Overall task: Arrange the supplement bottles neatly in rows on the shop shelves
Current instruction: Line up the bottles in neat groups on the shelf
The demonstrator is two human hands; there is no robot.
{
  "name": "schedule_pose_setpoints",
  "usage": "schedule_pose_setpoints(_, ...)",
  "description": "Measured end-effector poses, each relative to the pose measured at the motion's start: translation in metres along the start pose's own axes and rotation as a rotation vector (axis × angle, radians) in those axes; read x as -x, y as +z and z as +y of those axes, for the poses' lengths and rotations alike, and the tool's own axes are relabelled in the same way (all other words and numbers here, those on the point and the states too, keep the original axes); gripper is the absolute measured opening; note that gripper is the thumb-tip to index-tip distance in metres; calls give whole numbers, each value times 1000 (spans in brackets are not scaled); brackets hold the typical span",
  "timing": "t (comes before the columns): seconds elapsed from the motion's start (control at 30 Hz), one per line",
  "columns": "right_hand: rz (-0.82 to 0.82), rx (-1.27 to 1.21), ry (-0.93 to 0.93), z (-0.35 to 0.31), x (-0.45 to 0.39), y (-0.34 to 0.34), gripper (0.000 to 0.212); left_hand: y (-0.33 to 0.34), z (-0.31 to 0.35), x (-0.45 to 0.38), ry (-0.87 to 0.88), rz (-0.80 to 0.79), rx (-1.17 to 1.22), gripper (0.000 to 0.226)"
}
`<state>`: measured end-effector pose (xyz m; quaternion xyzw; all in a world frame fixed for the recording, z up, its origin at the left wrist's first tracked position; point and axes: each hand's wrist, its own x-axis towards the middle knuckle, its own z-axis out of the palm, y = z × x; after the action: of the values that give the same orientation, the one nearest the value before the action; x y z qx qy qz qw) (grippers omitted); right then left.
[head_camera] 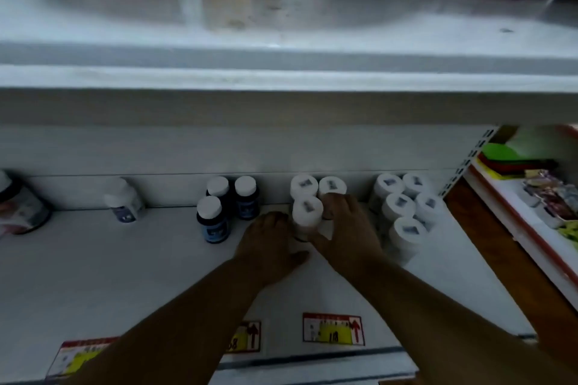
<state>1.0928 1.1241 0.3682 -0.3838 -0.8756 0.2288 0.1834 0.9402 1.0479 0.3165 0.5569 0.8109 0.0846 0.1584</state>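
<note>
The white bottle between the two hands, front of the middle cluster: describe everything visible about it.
The front white bottle is a squat, plastic-looking cylinder with a broad white cap bearing a small dark square mark. It stands upright on the white shelf, in front of two matching bottles near the back wall. The left hand lies against its left side and the right hand against its right; whether either grips it cannot be told. Its label is hidden.
</note>
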Motion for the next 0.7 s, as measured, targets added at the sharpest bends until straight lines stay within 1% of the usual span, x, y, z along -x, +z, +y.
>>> schedule_pose_setpoints(0.07, 57, 35, 5, -7, 17, -1, 63, -3, -8, 17, 23, -37, 6, 92)
schedule_pose_setpoints(0.13, 100, 54, 30, -19, 38, 2, 61, -7, -19, 42, 67, -25, 30, 90)
schedule_pose_setpoints(0.27, 199, -6, 26, -67, 86, 25, 53, -19, -56, 116, 175, 62, 26, 86)
schedule_pose_setpoints(0.33, 190, -28, -19, -103, 106, 39, 50, -27, -79, 162, 182, 118, 12, 76)
schedule_pose_setpoints(0.4, 149, -51, -92, -146, 121, 54, 50, -36, -105, 209, 127, 178, -11, 68)
schedule_pose_setpoints(0.5, 45, -118, -226, -211, 143, 80, 48, -43, -145, 279, 8, 267, -22, 61)
schedule_pose_setpoints(0.6, -112, -222, -385, -266, 172, 114, 43, -44, -178, 349, -204, 287, -88, 59)
schedule_pose_setpoints(0.67, -212, -259, -455, -302, 194, 140, 43, -36, -202, 397, -330, 339, -115, 60)
schedule_pose_setpoints(0.7, -240, -269, -467, -318, 207, 153, 42, -33, -213, 421, -375, 331, -114, 60)
